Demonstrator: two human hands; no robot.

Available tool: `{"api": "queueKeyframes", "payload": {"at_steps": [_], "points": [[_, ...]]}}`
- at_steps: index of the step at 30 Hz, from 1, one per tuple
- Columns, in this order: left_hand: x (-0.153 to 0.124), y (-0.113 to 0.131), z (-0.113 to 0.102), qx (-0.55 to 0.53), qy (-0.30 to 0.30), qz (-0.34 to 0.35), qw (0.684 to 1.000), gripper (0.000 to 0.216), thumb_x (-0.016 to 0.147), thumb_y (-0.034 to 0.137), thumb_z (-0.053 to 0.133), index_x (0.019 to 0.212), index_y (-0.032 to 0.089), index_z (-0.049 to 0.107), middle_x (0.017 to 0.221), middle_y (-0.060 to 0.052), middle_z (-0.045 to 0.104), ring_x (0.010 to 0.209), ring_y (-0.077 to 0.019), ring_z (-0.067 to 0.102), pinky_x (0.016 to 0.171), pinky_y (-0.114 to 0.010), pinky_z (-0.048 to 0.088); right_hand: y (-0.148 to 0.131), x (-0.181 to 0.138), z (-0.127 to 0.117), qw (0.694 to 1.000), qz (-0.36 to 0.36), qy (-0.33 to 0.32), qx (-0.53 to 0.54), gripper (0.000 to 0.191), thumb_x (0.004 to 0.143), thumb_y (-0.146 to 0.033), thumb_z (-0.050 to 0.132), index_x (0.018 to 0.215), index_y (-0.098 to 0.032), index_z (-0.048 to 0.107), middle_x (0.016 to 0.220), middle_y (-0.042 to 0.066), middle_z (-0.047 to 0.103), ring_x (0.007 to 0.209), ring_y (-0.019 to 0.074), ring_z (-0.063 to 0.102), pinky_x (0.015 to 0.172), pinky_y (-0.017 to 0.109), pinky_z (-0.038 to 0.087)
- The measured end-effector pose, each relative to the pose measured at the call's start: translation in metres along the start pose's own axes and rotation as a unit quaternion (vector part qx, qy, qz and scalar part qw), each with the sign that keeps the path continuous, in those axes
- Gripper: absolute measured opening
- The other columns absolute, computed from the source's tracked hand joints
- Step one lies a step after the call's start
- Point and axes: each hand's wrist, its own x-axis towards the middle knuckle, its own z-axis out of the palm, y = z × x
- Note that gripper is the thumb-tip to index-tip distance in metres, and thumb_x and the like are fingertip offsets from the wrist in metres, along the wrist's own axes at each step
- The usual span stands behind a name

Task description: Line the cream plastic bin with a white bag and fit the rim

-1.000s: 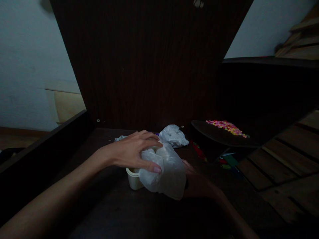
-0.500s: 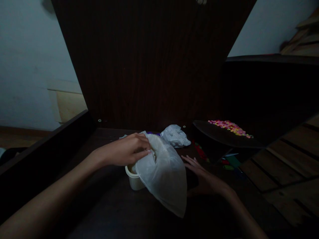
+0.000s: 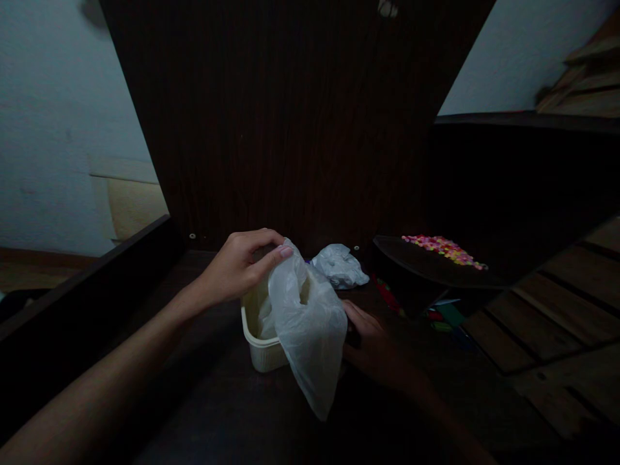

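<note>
The scene is very dim. My left hand pinches the top of a thin white plastic bag and holds it up, so the bag hangs down over the right side of a small cream plastic tub on a dark wooden surface. My right hand lies low beside the tub, partly behind the bag; its fingers curve toward the tub, and what they touch is hidden.
A crumpled white bag lies behind the tub near an upright dark wood panel. To the right a dark tray carries a heap of small pink and yellow pieces. Red and green items lie below it.
My left hand has risen from the tub, lifting the bag by its top edge. My right hand has moved in toward the tub, behind the bag.
</note>
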Motion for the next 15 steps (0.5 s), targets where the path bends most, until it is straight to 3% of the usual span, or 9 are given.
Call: {"api": "queueKeyframes", "payload": {"at_steps": [2,4,7,12,15], "points": [[0.001,0.002,-0.001,-0.033,0.024,-0.017,0.999,0.02,0.097,0.037,0.063,0.095,0.02,0.072,0.089,-0.004,0.075,0.078,-0.0178,0.068,0.063,-0.024,0.052,-0.005,0.004,0.001,0.999,-0.007,0.024,0.023,0.046,0.092,-0.048,0.062,0.131,-0.025,0.063,0.13,0.009,0.069,0.115,0.0317,0.064,0.097,0.044,0.048],[0.0,0.002,-0.001,-0.06,0.041,-0.028,0.997,0.02,0.096,0.037,0.064,0.106,0.022,0.072,0.097,-0.004,0.076,0.084,-0.0186,0.07,0.065,-0.025,0.053,-0.009,0.009,0.0,0.997,-0.014,0.054,0.048,0.027,0.095,-0.044,0.056,0.103,-0.023,0.07,0.101,0.005,0.075,0.09,0.0247,0.067,0.081,0.036,0.05],[-0.001,0.002,-0.003,-0.077,0.044,-0.028,0.996,0.022,0.095,0.032,0.065,0.115,0.023,0.07,0.103,-0.005,0.076,0.091,-0.0193,0.07,0.072,-0.026,0.055,-0.017,0.015,-0.005,0.986,-0.008,0.109,0.122,0.027,0.094,-0.04,0.054,0.077,-0.021,0.064,0.069,-0.002,0.065,0.062,0.0156,0.057,0.06,0.027,0.042],[0.003,0.007,-0.009,-0.081,-0.02,0.016,0.996,0.025,0.097,0.021,0.053,0.108,0.022,0.076,0.108,-0.005,0.076,0.102,-0.0219,0.071,0.089,-0.033,0.055,-0.038,0.029,-0.016,0.946,-0.011,0.193,0.259,0.031,0.088,-0.05,0.062,0.074,-0.022,0.058,0.059,-0.003,0.05,0.052,0.013,0.044,0.048,0.025,0.033],[0.008,0.015,-0.01,-0.087,-0.077,0.021,0.993,0.028,0.098,0.025,0.051,0.109,0.022,0.077,0.116,-0.007,0.075,0.109,-0.0253,0.069,0.094,-0.036,0.054,-0.049,0.04,-0.023,0.925,-0.013,0.213,0.315,0.034,0.087,-0.055,0.063,0.078,-0.022,0.057,0.062,-0.003,0.048,0.054,0.0134,0.042,0.049,0.025,0.032]]}}
